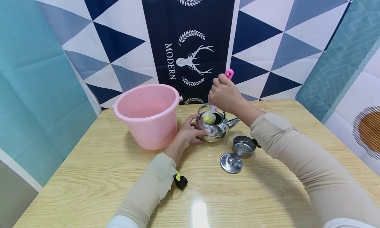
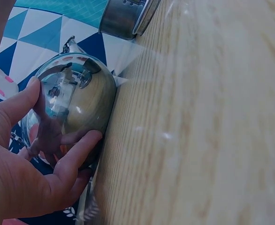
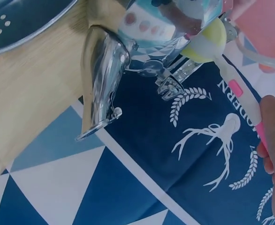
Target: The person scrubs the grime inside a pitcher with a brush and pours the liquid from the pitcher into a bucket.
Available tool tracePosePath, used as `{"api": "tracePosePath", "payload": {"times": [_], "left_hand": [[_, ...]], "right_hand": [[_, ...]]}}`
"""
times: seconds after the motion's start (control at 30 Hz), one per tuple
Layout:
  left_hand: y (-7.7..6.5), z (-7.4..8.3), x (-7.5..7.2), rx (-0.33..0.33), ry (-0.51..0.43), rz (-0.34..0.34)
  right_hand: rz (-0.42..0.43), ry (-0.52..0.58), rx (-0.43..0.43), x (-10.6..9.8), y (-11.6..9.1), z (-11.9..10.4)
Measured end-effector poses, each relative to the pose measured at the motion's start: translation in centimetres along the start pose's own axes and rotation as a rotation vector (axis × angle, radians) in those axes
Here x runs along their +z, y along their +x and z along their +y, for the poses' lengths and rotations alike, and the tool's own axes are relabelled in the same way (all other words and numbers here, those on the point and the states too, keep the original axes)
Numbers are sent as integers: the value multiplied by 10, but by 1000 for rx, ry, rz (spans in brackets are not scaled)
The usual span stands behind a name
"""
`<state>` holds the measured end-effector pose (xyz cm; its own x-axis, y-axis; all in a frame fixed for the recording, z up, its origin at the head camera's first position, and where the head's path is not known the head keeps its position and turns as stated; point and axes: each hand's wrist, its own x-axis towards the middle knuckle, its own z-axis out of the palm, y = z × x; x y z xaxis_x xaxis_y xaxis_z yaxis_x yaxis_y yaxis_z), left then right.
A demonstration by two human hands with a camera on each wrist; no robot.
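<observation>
A shiny metal teapot stands on the table, its lid off and its spout toward the right. My left hand holds its body from the left, thumb and fingers spread round the curved side, as the left wrist view shows. My right hand grips the pink and white handle of a sponge brush from above. The brush's yellow and white sponge head sits at the teapot's mouth, partly inside it. How deep it reaches is hidden.
A large pink bucket stands left of the teapot, close to my left forearm. In front and to the right lie a metal strainer with holes and a round metal lid. A patterned cloth hangs behind the table.
</observation>
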<state>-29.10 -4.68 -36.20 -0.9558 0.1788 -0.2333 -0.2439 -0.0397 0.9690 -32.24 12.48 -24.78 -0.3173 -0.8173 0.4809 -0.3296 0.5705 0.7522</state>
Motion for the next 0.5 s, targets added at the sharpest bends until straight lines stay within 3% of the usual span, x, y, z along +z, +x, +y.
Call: {"api": "tracePosePath", "payload": {"times": [0.23,0.5], "left_hand": [[-2,1,1,-2,-2,-2],[-2,3,1,5,5,3]], "right_hand": [[-19,-75,-134,-4,-1,8],[-165,-76,-274,-14,10,16]]}}
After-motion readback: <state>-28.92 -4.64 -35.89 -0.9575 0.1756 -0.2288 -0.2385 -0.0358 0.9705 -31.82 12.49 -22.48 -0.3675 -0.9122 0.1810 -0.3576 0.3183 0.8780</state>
